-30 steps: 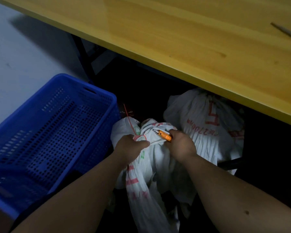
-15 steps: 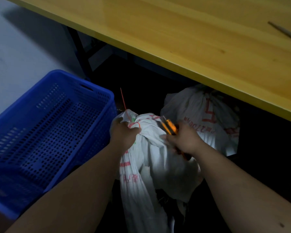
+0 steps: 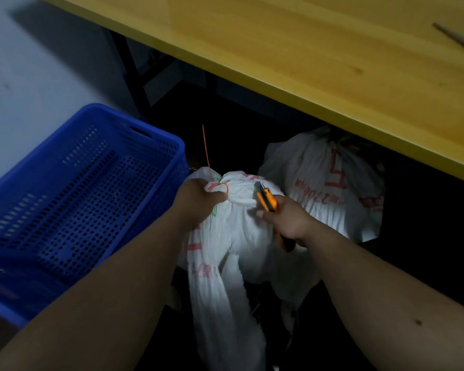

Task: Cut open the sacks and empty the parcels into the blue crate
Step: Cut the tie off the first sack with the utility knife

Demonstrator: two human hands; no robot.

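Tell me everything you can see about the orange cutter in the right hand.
The orange cutter is a slim utility knife with an orange body, black trim and a short metal blade tip. It looks like plastic. The right hand grips its lower half, blade pointing up and away, tilted slightly left. Its tip lies over the bunched top of the near white sack; whether it touches the cloth is unclear.

bare forearms (image 3: 113, 298) — no sleeves

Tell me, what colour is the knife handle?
Orange, with black trim. The knife shows in the head view, held in the right hand.
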